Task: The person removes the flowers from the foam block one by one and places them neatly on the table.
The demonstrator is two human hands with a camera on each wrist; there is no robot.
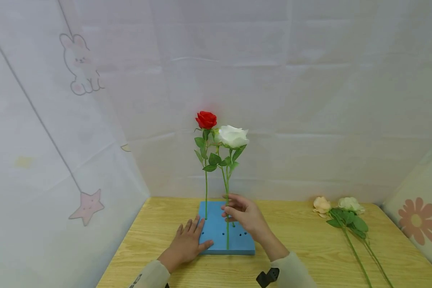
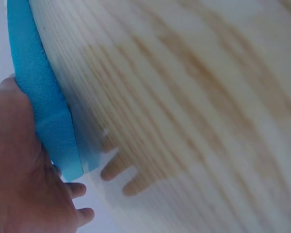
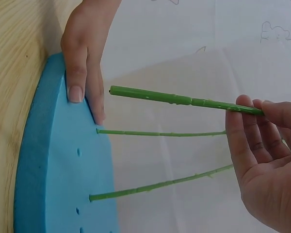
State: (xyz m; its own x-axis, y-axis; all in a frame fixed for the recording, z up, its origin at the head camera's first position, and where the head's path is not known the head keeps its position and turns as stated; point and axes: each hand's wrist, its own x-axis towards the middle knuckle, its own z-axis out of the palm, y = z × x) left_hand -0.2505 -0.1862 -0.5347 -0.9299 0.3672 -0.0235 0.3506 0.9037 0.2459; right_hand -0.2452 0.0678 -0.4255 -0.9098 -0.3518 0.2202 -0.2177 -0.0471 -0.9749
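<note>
My right hand [image 1: 250, 218] pinches the green stem [image 3: 150, 94] of a white rose [image 1: 233, 137] between thumb and fingers. In the right wrist view the stem's cut end points at the blue foam board [image 3: 72, 121] and is apart from it. The left hand [image 1: 188, 242] rests with fingers spread on the left edge of this board, thumb on its top. A red rose [image 1: 206, 120] stands upright in a hole near the board's left side. Behind the white rose, a pale flower [image 1: 216, 135], mostly hidden, stands with its slanting stem in another hole.
Several small holes [image 1: 223, 233] dot the board's top. Two more roses, one peach [image 1: 322, 205] and one cream [image 1: 351, 205], lie on the wooden table [image 1: 288, 240] at the right. A pale printed curtain [image 1: 309, 100] hangs close behind the table.
</note>
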